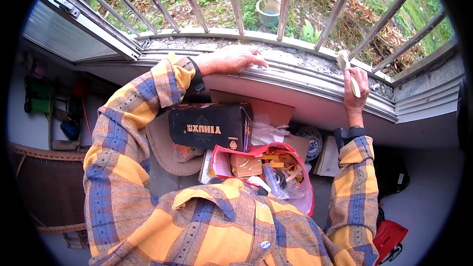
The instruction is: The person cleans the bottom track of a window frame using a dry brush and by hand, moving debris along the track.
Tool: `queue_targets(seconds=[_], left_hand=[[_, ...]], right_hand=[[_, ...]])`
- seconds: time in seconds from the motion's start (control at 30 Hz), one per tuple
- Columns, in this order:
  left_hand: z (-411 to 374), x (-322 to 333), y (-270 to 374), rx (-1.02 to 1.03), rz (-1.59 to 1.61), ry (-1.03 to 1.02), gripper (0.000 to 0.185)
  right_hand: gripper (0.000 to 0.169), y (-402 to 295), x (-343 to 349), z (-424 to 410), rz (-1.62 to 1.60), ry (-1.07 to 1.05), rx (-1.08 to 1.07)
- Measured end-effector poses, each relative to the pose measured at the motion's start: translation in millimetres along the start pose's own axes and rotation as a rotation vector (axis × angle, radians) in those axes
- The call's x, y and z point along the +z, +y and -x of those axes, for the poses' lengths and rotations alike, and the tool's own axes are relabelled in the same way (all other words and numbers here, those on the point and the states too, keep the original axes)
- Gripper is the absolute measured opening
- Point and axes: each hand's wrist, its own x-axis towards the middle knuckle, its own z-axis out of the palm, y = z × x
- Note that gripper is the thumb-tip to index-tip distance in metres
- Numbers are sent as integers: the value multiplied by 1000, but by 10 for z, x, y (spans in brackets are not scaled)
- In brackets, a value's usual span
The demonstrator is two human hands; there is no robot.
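Note:
My right hand (356, 85) grips the pale handle of a brush (355, 87) at the right part of the window opening. The brush's bristle end points outward, against the rough, crumbly sill (310, 59) near the foot of the metal bars. My left hand (232, 60) lies across the aluminium sliding-window track (288, 74), left of the middle. Its fingers point right and are a little apart, and nothing shows in them. Part of its palm side is hidden.
Metal bars (232, 3) stand just beyond the sill. A sliding window sash (88, 22) is at left. Below the ledge are a black box (207, 125) with writing, a red-rimmed bag (311, 184) of odds and ends, and cardboard (255, 105). Outside stands a bucket (269, 13).

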Motion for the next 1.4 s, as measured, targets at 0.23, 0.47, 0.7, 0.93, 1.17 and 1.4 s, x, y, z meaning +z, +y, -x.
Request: queue_targets(seconds=[0.23, 0.47, 0.7, 0.93, 1.17, 1.4], left_hand=[[26, 37, -84, -111, -22, -84, 24], [282, -149, -207, -234, -111, -114, 25], [337, -144, -221, -56, -127, -126, 35], [196, -159, -257, -102, -87, -170, 10], [666, -525, -632, -721, 196, 384, 31], [1849, 170, -1212, -915, -267, 811, 21]], right_hand=[[4, 4, 13, -3, -4, 10, -6], [3, 20, 20, -4, -12, 10, -20], [3, 9, -6, 6, -7, -1, -19], [4, 49, 10, 7, -10, -4, -31], [5, 77, 21, -31, -68, -49, -42], [8, -1294, 213, -462, -471, -233, -152]])
